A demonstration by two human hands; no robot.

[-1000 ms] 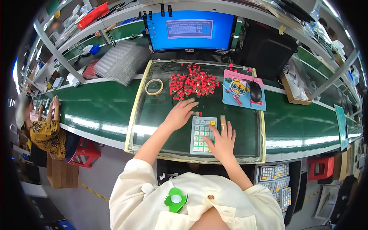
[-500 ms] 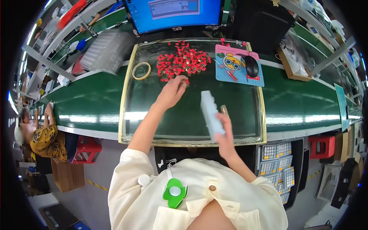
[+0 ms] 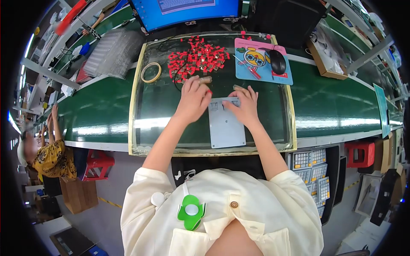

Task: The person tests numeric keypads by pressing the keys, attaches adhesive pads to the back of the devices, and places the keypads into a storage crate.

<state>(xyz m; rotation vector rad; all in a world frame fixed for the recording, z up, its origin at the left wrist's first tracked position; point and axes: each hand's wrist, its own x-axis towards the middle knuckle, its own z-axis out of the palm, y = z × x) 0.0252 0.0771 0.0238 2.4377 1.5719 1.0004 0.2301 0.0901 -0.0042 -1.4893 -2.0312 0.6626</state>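
A pale grey keypad (image 3: 227, 126) lies back side up on the dark mat in front of me, with small cut-outs along its far end. My right hand (image 3: 244, 106) grips that far end at its right corner, the thumb on the back face. Just left of the same end is my left hand (image 3: 193, 102), its fingers closed around a small red piece (image 3: 209, 91) that shows mostly hidden at the fingertips. Beyond the left hand spreads a pile of small red pieces with metal ends (image 3: 198, 59), which look like USB plugs.
A tape roll (image 3: 151, 72) lies left of the pile. On the right, a black mouse (image 3: 277, 62) rests on a cartoon mouse pad (image 3: 256, 77). A monitor (image 3: 188, 15) stands behind. Several keypads fill a tray (image 3: 335, 183) at lower right. Another person (image 3: 51, 153) sits far left.
The keypad has gone from tilted in my right hand to flat on the mat, back side up. My left hand has drawn from the pile's edge towards the keypad's far end.
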